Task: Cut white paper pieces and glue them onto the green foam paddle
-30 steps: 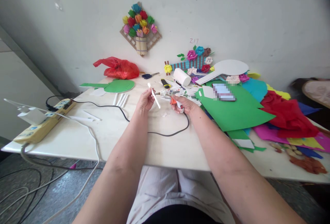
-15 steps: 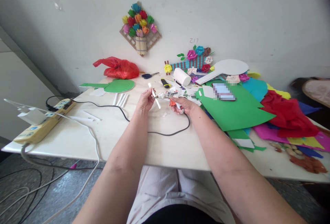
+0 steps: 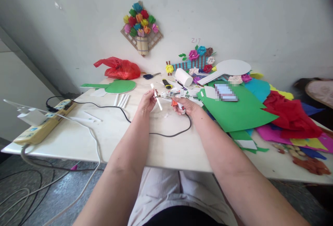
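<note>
As the left hand (image 3: pixel 148 101) pinches a white stick (image 3: pixel 158 102), right hand (image 3: pixel 187 106) gripping the glue gun (image 3: pixel 168 95), nozzle (image 3: pixel 158 96) seemingly touching.

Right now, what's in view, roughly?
Held stick: one, white, centre
Glue gun: one, white-orange, centre
Loose sticks: several, white, left
Power strip: one, cream, left
Bag: one, red, back
Scissors: one, dark, back
Knife: one, black-yellow, back
Phone: one, pixelated, right
Paddle shapes: two, green/white, back
Sheets: many, mixed, right
Paper flowers: several, mixed, back
Flower basket: one, multicoloured, wall
Table: one, whitish, middle
Left hand: one, bare, centre
Right hand: one, bare, centre
</note>
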A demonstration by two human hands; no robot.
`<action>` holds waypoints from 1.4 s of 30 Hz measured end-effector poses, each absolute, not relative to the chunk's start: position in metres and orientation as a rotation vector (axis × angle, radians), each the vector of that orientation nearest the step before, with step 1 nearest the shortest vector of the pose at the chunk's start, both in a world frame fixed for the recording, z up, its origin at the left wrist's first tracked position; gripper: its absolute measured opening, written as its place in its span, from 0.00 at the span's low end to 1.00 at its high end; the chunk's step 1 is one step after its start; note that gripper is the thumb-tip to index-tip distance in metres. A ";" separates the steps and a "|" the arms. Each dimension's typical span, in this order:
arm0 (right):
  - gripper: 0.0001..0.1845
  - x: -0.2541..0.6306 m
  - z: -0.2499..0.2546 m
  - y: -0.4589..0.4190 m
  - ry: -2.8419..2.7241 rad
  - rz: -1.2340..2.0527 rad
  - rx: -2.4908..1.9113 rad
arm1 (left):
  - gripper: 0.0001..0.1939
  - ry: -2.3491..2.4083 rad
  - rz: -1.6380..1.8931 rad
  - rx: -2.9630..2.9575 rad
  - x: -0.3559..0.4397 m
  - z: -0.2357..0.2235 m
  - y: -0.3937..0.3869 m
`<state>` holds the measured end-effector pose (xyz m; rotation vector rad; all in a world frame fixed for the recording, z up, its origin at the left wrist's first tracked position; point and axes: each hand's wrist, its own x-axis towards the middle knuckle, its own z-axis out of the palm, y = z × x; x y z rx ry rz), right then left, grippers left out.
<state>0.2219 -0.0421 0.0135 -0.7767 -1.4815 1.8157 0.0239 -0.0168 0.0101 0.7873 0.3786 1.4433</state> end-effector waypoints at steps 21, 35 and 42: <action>0.18 0.216 0.018 -0.040 -1.185 1.338 -0.845 | 0.09 0.432 1.608 0.578 -0.003 0.023 -0.024; 0.18 0.188 0.010 -0.025 -1.882 0.575 -1.288 | 0.08 0.286 1.662 0.568 -0.009 0.034 -0.031; 0.23 0.159 0.007 -0.002 -2.103 0.245 -1.483 | 0.09 0.339 1.689 0.567 -0.008 0.036 -0.031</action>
